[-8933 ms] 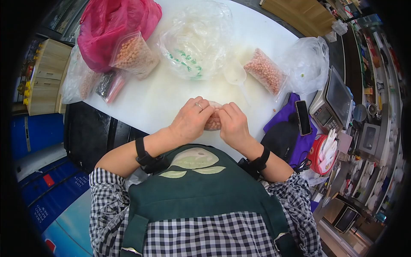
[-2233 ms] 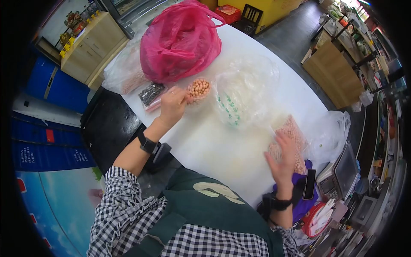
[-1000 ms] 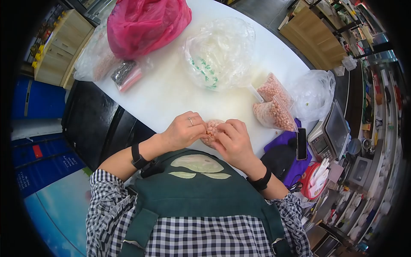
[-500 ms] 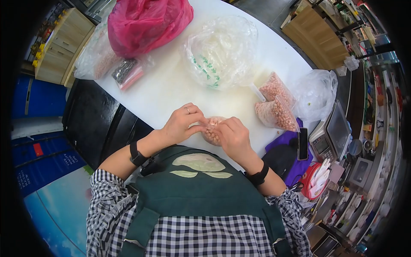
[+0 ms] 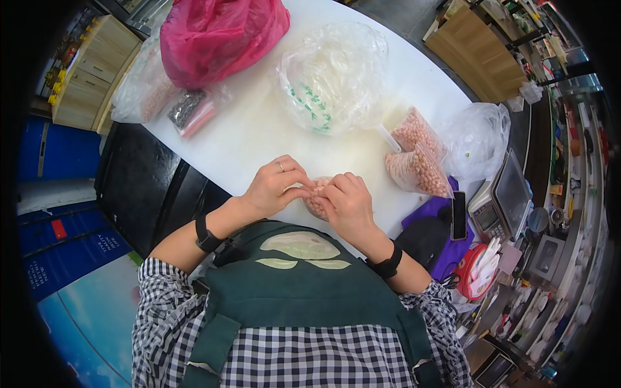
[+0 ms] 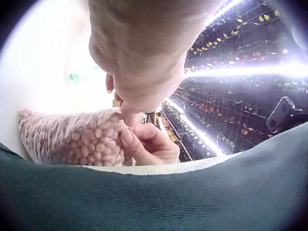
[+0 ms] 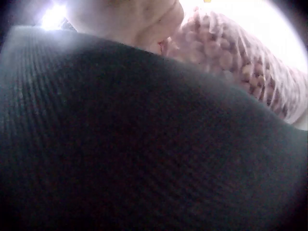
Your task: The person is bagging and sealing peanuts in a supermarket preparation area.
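A clear plastic bag of pinkish peanuts (image 5: 315, 206) is at the table edge in front of the apron. My left hand (image 5: 277, 186) pinches its gathered top from one side, thumb and fingertips together. From the other side, my right hand (image 5: 350, 205) pinches the same top, the two hands' fingertips nearly meeting. In the left wrist view the full bag (image 6: 86, 139) lies on its side, its mouth bunched at the fingers. The right wrist view is mostly covered by dark apron cloth, with part of the bag (image 7: 231, 55) above it.
Two filled peanut bags (image 5: 424, 173) lean together at right by a white scoop handle (image 5: 389, 139). A crumpled clear bag (image 5: 336, 81) and a pink bag (image 5: 223, 45) lie farther back. Small packets (image 5: 187, 111) are at left; a phone (image 5: 458, 216) and scale (image 5: 491, 207) at right.
A second peanut bag now stands at right, and the one by the pink bag was taken by my left hand and brought to the front. Lately, only the fingers shift slightly at its top.
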A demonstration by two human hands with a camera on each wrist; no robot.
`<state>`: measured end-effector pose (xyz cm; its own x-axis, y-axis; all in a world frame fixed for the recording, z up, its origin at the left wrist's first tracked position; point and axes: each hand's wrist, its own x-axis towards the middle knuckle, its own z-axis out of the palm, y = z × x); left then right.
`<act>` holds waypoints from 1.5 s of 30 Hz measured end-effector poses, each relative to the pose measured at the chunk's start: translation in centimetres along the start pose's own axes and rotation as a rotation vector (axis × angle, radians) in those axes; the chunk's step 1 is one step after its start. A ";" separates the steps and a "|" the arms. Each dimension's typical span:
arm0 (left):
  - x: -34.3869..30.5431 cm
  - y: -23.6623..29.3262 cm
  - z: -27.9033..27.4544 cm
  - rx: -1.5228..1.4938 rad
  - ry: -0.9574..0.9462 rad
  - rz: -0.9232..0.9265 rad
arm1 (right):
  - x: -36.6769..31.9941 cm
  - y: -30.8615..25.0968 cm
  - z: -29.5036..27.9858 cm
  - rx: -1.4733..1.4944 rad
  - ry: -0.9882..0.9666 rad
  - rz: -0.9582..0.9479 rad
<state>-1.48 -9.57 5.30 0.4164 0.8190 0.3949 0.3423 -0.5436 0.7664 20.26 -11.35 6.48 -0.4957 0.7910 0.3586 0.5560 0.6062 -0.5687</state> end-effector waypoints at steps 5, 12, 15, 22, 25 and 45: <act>-0.1 -0.2 -0.8 0.083 -0.051 0.000 | 0.9 -0.6 -0.1 0.032 0.044 0.032; -0.3 0.3 -0.3 0.103 -0.092 -0.046 | 1.0 -0.5 1.2 -0.013 0.064 -0.034; -0.3 0.4 -0.2 0.157 -0.133 -0.046 | 0.9 -0.4 1.7 -0.018 0.019 -0.054; 0.8 1.7 -0.7 0.163 -0.105 0.017 | 0.8 0.0 1.5 0.021 0.038 -0.051; -0.2 0.9 -0.9 0.120 -0.184 -0.071 | 0.5 -0.4 -1.0 0.045 0.093 -0.014; -1.8 -1.3 3.1 -0.507 -0.385 -0.444 | -6.2 3.4 1.2 0.458 -0.071 0.362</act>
<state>-0.07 -10.94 2.03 0.6257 0.7680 -0.1366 0.1569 0.0477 0.9865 24.46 -14.25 1.46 -0.3802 0.9240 0.0402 0.3613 0.1884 -0.9132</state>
